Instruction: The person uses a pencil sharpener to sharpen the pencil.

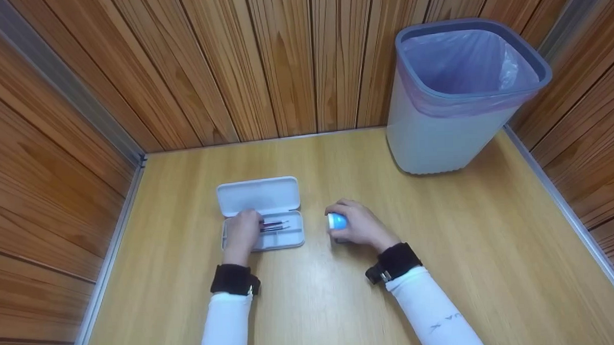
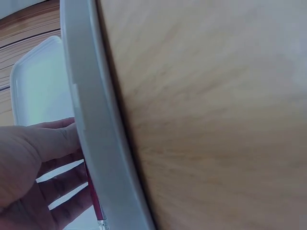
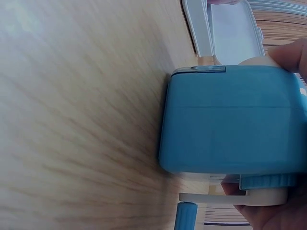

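Note:
A pale grey pencil case [image 1: 295,239] lies on the table with its lid [image 1: 259,195] up. Inside it, my left hand [image 1: 242,230] pinches at the left end of a few slim dark pens [image 1: 275,226]. One of them, a red pen [image 2: 94,199] with a silver band, shows by the fingers in the left wrist view; the case wall hides the thumb tip. To the right of the case, my right hand [image 1: 359,223] grips a blue crank pencil sharpener [image 3: 235,120] from its sides, its base against the tabletop. The sharpener's crank arm [image 3: 216,199] points toward the table.
A tall white waste bin [image 1: 433,137] with a grey rim and a pinkish liner stands at the back right. Wood-panelled walls [image 1: 283,66] close in the table [image 1: 311,305] at the back and both sides.

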The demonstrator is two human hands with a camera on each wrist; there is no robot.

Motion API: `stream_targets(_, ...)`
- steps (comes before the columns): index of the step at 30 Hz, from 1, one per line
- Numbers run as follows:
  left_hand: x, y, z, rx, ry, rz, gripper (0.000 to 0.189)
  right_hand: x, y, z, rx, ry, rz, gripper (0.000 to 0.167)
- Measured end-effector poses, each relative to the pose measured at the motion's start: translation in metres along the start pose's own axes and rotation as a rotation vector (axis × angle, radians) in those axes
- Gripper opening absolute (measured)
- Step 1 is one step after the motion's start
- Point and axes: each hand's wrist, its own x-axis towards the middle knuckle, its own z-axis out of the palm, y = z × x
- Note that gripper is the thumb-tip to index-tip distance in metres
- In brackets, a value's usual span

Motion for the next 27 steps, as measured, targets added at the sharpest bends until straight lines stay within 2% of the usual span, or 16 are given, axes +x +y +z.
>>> stream_targets(6,0.000,0.000,0.000,0.030,-0.014,-0.002,0.012,0.000,0.001,0.000,-0.007,0.004,-0.004,0.049)
stream_targets(10,-0.002,0.005,0.001,0.014,-0.009,-0.005,0.010,0.000,0.000,-0.001,-0.009,-0.007,0.007,0.050)
stream_targets(14,-0.004,0.016,0.000,-0.017,0.028,0.052,0.007,-0.001,-0.001,-0.001,-0.006,-0.017,0.025,0.052)
stream_targets(17,-0.008,0.031,-0.001,-0.040,0.090,0.135,0.007,-0.001,-0.002,-0.002,-0.005,-0.021,0.037,0.053)
stream_targets(21,-0.016,0.058,-0.002,-0.082,0.161,0.254,0.012,-0.002,-0.003,-0.003,0.000,-0.021,0.055,0.054)
stream_targets(24,-0.023,0.080,-0.003,-0.134,0.167,0.319,0.016,-0.003,-0.003,-0.003,0.025,-0.010,0.063,0.059)
stream_targets(27,-0.032,0.098,-0.003,-0.199,0.145,0.359,0.021,-0.006,-0.003,-0.002,0.048,0.004,0.052,0.068)
